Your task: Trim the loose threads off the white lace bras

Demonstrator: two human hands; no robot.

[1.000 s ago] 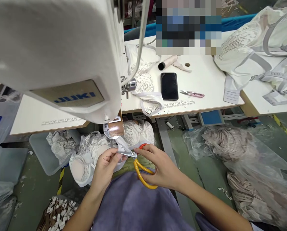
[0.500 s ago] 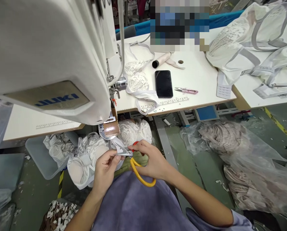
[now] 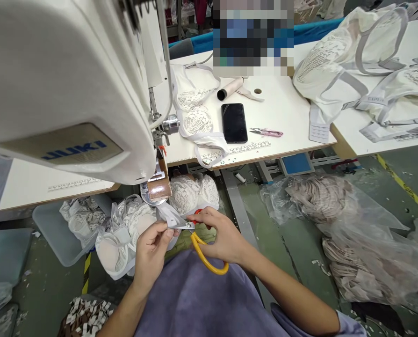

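My right hand (image 3: 226, 236) grips a pair of scissors (image 3: 211, 264) with one yellow and one red handle loop. Their metal blades point left, parted around or against a strip of white and grey fabric (image 3: 167, 213). My left hand (image 3: 152, 250) pinches the fabric close to the blade tips, thumb against fingers. The exact spot where the blades meet the cloth is too small to make out. Behind the hands, white lace bras (image 3: 135, 220) are heaped below the sewing machine (image 3: 82, 93).
On the white tabletop (image 3: 282, 107) lie a black phone (image 3: 234, 122), pink thread snips (image 3: 266, 132), a fabric roll (image 3: 230, 89) and a white bra (image 3: 198, 119). A plastic bin (image 3: 51, 229) stands left. Bagged beige pieces (image 3: 324, 196) lie on the floor at right.
The view has shifted a little, so the table and machine sit slightly further left. Both hands keep nearly the same pose, with the scissors still at the fabric.
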